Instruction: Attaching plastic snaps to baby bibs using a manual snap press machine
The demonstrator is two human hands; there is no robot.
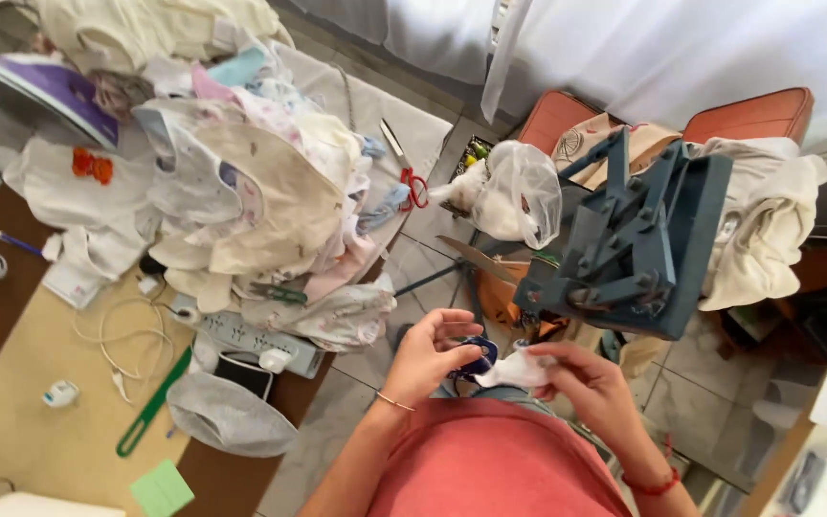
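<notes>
My left hand (430,352) and my right hand (593,383) meet in front of my pink shirt, low in the middle of the head view. Between them sits a small white fabric piece (512,370) with a dark blue part (480,355). The left fingers curl around the blue part; the right fingers pinch the white cloth. A thin bracelet circles my left wrist and a red cord my right wrist. Just beyond my hands stands a grey-blue metal press tool (631,239).
A heap of pale fabric pieces (251,182) covers the table on the left, with red-handled scissors (404,168), a purple iron (45,91), a power strip (241,335), a green ruler (150,407) and white cables. A plastic bag (521,191) and orange chairs (748,113) stand behind.
</notes>
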